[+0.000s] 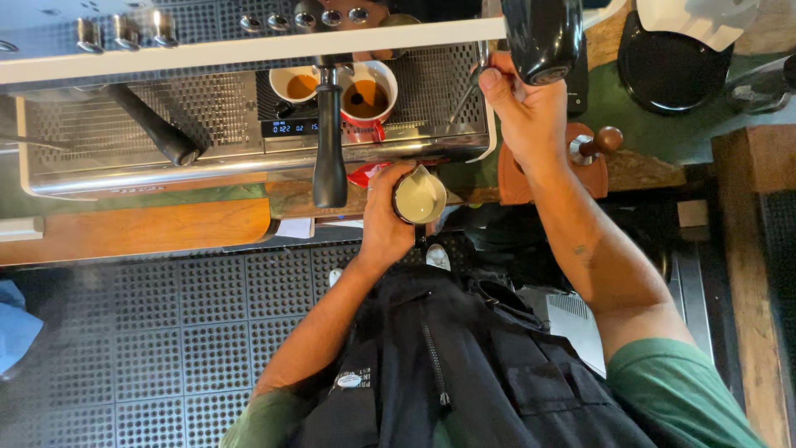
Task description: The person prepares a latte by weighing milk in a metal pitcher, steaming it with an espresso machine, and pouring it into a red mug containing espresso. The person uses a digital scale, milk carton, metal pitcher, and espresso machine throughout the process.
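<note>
My left hand is wrapped around a small metal pitcher filled with pale steamed milk, held in front of the espresso machine's drip tray. My right hand reaches up at the machine's right end, fingers closed on the thin steam wand. Two cups of coffee stand on the tray: a white one and a red-handled one. A black portafilter handle sticks out toward me between the cups.
A second black handle juts out on the left. A wooden-knobbed tamper rests on a brown mat at right. Black perforated rubber matting covers the floor. A dark round grinder part hangs above my right hand.
</note>
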